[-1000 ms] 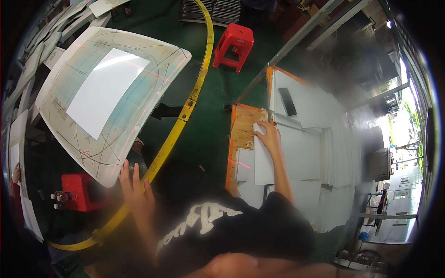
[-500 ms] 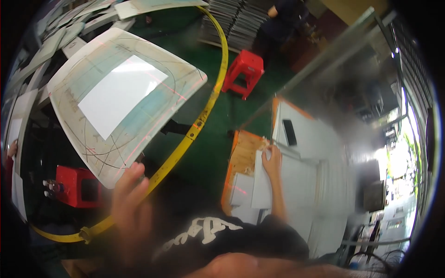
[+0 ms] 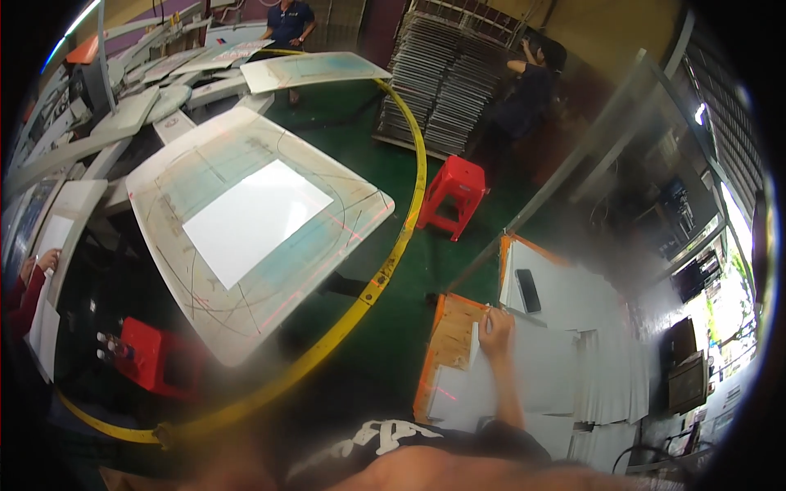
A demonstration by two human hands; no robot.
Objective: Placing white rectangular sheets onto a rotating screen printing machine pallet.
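Observation:
On the stack of white sheets [image 3: 536,364] to my right, my right hand [image 3: 496,334] is closed, fingers curled at the far left corner. It seems to pinch the edge of a top sheet, though the fingertips are partly hidden. My left hand [image 3: 236,454] is only a dark smear at the lower edge, its fingers not readable. Ahead on the left, a single white sheet [image 3: 258,222] lies flat on a stained, pale board [image 3: 221,331] with drawn curves. Red laser lines cross that board, and neither hand touches it.
A yellow hoop rail [image 3: 372,292] curves around the board. Red stools [image 3: 453,196] stand beyond the rail and at left. A dark phone [image 3: 529,290] lies on the paper. Other people [image 3: 288,23] are at the back, and another person's hands [image 3: 47,260] touch a board at far left.
My left hand has dropped from beside the board's near corner to the lower edge. The whole view has tilted up, showing more of the back. My right hand stays at the stack's corner.

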